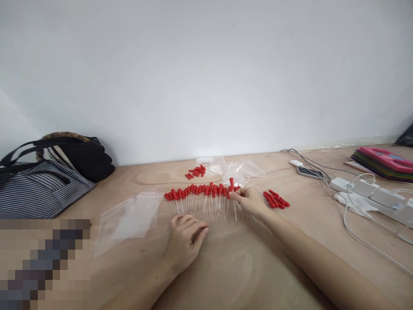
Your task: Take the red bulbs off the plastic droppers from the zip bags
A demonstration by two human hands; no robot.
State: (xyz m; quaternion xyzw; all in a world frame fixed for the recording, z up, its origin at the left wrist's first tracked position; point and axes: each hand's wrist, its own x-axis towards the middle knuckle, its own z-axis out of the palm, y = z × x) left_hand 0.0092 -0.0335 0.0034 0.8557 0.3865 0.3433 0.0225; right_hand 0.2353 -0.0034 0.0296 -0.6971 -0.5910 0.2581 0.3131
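Observation:
A row of clear glass droppers with red rubber bulbs (pixel 200 199) lies side by side on the wooden table (pixel 245 262). My right hand (pixel 250 201) is at the row's right end, its fingers pinched on one red-bulbed dropper (pixel 231 185). My left hand (pixel 187 239) rests on the table just in front of the row, fingers loosely curled and slightly apart, holding nothing. Loose red bulbs (pixel 276 199) lie just right of my right hand. A second small heap of red bulbs (pixel 195 172) sits farther back.
Clear plastic zip bags lie at the left (pixel 129 219) and at the back (pixel 237 171). A striped bag with black handles (pixel 45 181) sits far left. At right are a phone (pixel 310 172), a power strip with chargers and cables (pixel 371 193), and stacked coloured folders (pixel 383 161).

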